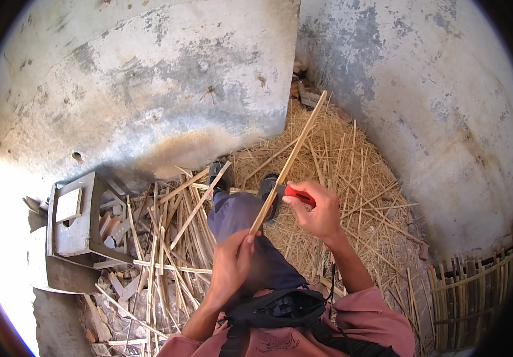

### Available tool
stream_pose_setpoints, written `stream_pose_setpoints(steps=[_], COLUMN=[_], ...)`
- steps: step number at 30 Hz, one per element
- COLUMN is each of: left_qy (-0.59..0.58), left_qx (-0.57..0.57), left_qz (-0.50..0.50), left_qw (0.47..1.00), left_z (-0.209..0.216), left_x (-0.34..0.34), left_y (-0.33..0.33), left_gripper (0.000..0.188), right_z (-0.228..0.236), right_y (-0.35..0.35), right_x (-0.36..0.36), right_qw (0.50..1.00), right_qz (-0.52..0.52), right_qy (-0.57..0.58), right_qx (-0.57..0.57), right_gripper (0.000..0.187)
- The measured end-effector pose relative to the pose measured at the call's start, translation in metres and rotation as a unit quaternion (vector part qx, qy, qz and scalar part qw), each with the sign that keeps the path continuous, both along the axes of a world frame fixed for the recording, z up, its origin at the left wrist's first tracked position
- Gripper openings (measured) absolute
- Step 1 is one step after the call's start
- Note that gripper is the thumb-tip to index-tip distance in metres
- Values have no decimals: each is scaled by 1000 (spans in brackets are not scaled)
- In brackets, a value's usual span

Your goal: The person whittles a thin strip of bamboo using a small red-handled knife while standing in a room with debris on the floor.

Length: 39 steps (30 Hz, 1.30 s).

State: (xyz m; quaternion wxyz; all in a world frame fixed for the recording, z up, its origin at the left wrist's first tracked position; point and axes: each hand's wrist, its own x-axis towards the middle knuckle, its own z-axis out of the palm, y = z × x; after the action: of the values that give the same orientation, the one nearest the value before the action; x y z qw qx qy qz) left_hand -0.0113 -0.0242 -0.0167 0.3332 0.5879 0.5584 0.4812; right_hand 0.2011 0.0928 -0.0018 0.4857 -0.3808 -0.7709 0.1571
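A long, pale strip of split bamboo (297,149) slants up and away across the middle of the view. My left hand (231,263) is closed round its near end, by my thigh. In my right hand (316,213) is a red-handled knife (299,195), gripped with the fingers wrapped round it. The tool's front end meets the strip a little above my left hand; its blade is too small to make out. The far end of the strip hangs free over the shavings.
Pale shavings and thin strips (357,178) cover the floor ahead and to the right. More split strips (176,238) lie in a heap at left, beside a worn wooden box (78,223). Plastered walls (167,77) meet at the back. A slatted bamboo piece (476,291) stands at the right.
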Motion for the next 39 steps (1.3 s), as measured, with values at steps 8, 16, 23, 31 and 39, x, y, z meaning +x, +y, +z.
stream_pose_setpoints(steps=[8,16,23,31,39], left_qy=[13,1,7,24,31], left_qx=[-14,-36,-62,-76,-91], left_qz=[21,19,13,4,12], left_qw=[1000,999,998,997,995], left_z=[3,-5,-11,-24,-32], left_x=[-3,-11,-16,-23,-33], left_y=[-11,-21,-40,-48,-52], left_gripper=[22,21,21,22,22], right_z=[-4,-5,-5,-21,-35], right_y=[20,37,76,110,128], right_x=[2,4,34,46,44], right_qw=[1000,998,998,992,989], right_qz=[25,28,-37,-95,-119], right_qy=[10,40,26,11,-46], right_qx=[-13,-40,-50,-83,-78], right_gripper=[26,25,26,23,25])
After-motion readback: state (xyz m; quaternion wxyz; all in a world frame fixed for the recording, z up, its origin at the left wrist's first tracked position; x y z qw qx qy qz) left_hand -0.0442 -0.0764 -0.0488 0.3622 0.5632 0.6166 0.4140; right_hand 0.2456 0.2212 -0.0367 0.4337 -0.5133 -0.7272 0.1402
